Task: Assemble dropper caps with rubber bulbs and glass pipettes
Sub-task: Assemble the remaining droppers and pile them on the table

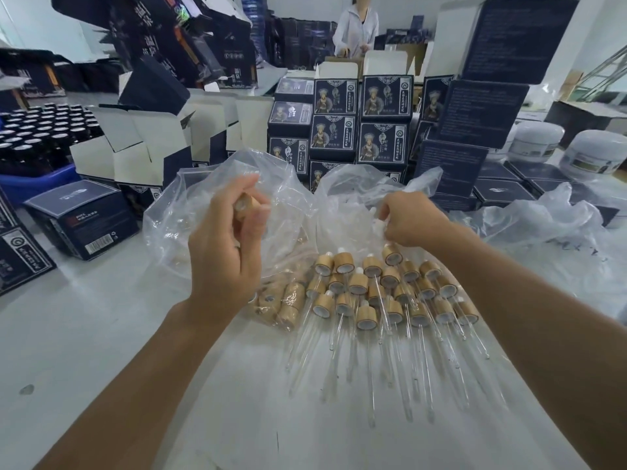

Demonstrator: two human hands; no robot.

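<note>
My left hand (225,245) is raised over the table and pinches a wooden dropper cap (247,204) between thumb and fingers. My right hand (412,220) has its fingers curled into the mouth of a clear plastic bag (349,195); what it pinches there is hidden and blurred. Below both hands, several assembled droppers (383,296) with wooden caps, white bulbs and long glass pipettes lie in rows on plastic sheet. Loose wooden caps (285,301) lie inside another clear bag (200,218) at the left.
Dark printed boxes (359,120) are stacked behind the bags, with open white-lined cartons (142,147) at the left. A blue crate of dark bottles (37,130) stands far left. White jars (592,152) sit at the right. A person in white stands at the back.
</note>
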